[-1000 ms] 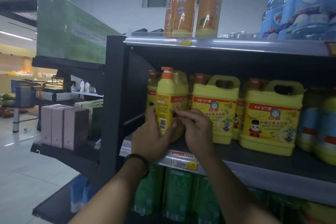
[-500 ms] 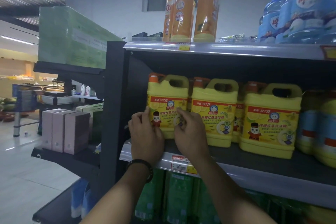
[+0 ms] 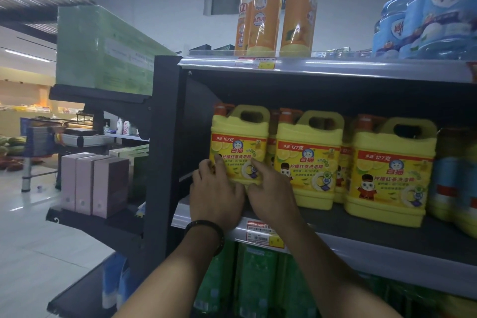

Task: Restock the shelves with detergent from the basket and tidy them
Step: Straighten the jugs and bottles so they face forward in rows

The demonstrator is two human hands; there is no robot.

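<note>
Left hand (image 3: 216, 196), black wristband (image 3: 206, 226), and right hand (image 3: 269, 195) both rest on the lower front of the end yellow detergent jug (image 3: 238, 142). Fingers fairly straight, pressing rather than wrapping, likely nudging it square. Jug stands upright at the left end of the middle shelf (image 3: 387, 232), label out, just beside the matching jugs (image 3: 309, 157), probably to even the row. Basket not visible. Orange bottles (image 3: 265, 8) on the shelf above.

Dark shelf (image 3: 387, 227) carries upright yellow detergent jugs (image 3: 309, 157)
</note>
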